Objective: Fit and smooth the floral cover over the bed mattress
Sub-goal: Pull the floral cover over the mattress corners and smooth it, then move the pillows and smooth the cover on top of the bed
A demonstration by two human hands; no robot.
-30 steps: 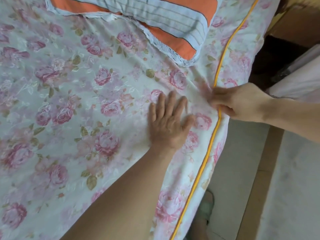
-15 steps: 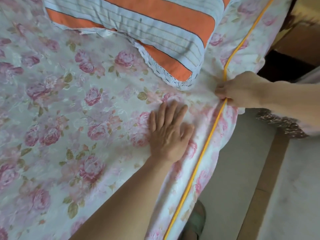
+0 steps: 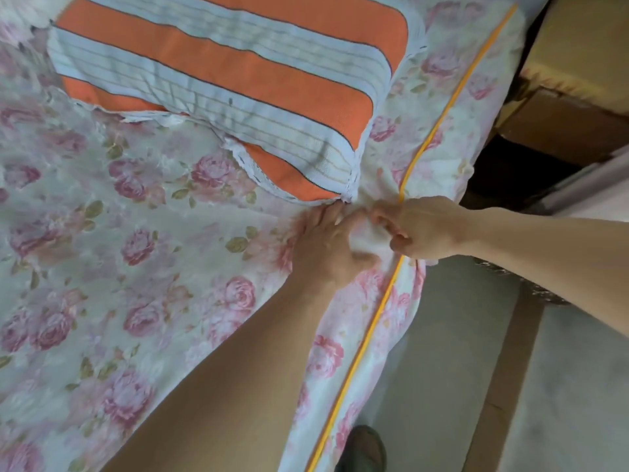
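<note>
The floral cover (image 3: 143, 253), white with pink roses, lies over the mattress, and its yellow piping (image 3: 374, 321) runs along the right edge. My left hand (image 3: 326, 247) rests flat on the cover just below the pillow's corner, fingers pointing up toward it. My right hand (image 3: 418, 229) reaches in from the right and pinches a fold of the cover at the piping, fingers curled. The two hands are close together, a bunched white fold between them.
An orange and white striped pillow (image 3: 238, 83) lies at the head of the bed, its lace corner touching my left fingertips. Grey floor (image 3: 442, 352) runs along the right of the bed. A foot in a sandal (image 3: 366, 447) stands below. Brown furniture (image 3: 571, 107) sits top right.
My left hand has slid up the cover to the pillow's corner. My right hand moved along the piping and inward, gathering a fold of cover near the left hand.
</note>
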